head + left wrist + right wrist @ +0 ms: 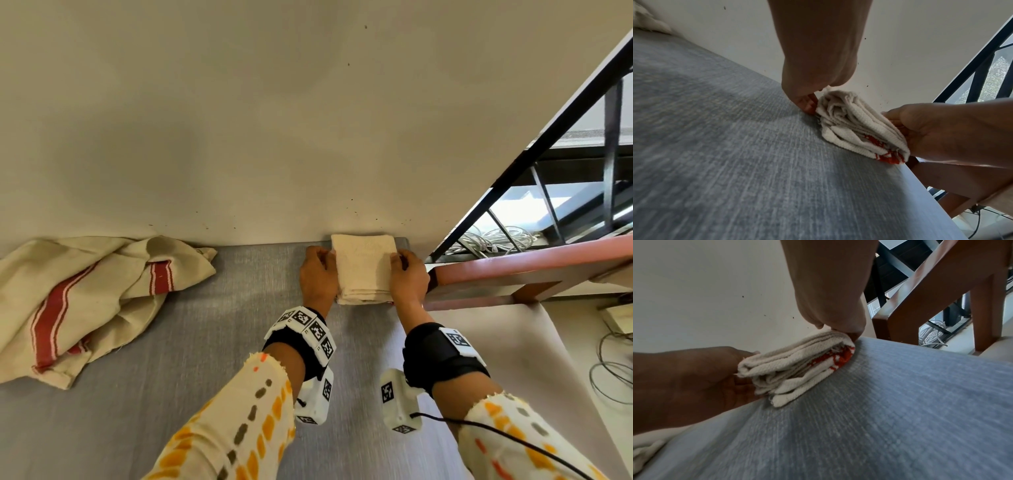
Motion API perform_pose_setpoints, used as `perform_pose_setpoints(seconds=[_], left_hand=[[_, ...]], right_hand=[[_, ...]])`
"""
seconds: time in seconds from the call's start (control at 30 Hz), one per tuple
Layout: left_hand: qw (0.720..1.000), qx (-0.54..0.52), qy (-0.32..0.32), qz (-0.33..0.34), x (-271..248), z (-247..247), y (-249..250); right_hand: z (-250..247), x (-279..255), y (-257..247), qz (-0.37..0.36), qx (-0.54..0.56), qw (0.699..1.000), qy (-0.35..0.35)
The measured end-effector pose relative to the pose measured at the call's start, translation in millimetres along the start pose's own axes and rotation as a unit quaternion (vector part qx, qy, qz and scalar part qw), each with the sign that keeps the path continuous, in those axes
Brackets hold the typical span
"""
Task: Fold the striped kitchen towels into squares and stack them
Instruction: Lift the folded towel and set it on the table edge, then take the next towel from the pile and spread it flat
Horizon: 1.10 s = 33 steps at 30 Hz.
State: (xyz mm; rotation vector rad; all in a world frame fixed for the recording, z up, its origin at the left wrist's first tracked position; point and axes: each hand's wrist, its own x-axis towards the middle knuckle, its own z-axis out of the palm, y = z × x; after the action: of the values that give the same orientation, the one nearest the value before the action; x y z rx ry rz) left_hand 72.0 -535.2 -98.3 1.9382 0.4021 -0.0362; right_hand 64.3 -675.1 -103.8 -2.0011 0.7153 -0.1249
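Observation:
A folded cream towel (363,270) with a red stripe showing at its lower right corner (888,155) lies at the far right corner of the grey table (219,325), against the wall. My left hand (317,274) grips its left side, thumb on top and fingers (806,104) down at the table. My right hand (407,274) grips the right side the same way, its fingertips (854,335) at the table's edge. The folded layers (797,365) face me. A second, unfolded cream towel with red stripes (85,291) lies crumpled at the table's far left.
A pale wall (274,120) rises right behind the table. A red-brown wooden chair (513,270) stands close off the table's right edge, with a black window grille (548,192) and coiled cables beyond. Bare grey tabletop stretches between the two towels.

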Motion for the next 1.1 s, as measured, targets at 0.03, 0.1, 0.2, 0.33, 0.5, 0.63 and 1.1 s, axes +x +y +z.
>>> perform_pose_setpoints(seconds=[0.03,0.1,0.2,0.33,0.5,0.63,1.1], left_hand=[[1.0,0.009,0.004,0.004,-0.6,-4.3,-0.2],[0.999,0.033,0.006,0.022,-2.0,-15.6,-0.7],[0.997,0.061,0.01,0.056,-6.5,-46.3,-5.3],[0.99,0.095,0.049,0.097,-15.6,-103.4,-17.3],[0.976,0.148,0.109,0.113,-31.8,-198.7,-49.2],[0.964,0.193,0.151,0.102,-44.4,-280.0,-81.3],[0.942,0.268,0.203,0.008,-25.4,-477.5,-162.7]], right_hand=[[-0.2,-2.0,-2.8,-0.005,-0.003,1.0,0.012],[-0.6,-6.2,-8.7,-0.03,-0.015,0.999,0.037],[1.8,-21.8,-22.3,-0.101,-0.021,0.993,0.056],[17.7,-53.2,-41.8,-0.148,-0.019,0.989,0.025],[58.1,-110.4,-67.5,-0.191,-0.024,0.981,-0.037],[97.2,-161.9,-88.8,-0.209,-0.02,0.974,-0.085],[235.3,-281.0,-152.7,-0.182,-0.061,0.966,-0.174]])
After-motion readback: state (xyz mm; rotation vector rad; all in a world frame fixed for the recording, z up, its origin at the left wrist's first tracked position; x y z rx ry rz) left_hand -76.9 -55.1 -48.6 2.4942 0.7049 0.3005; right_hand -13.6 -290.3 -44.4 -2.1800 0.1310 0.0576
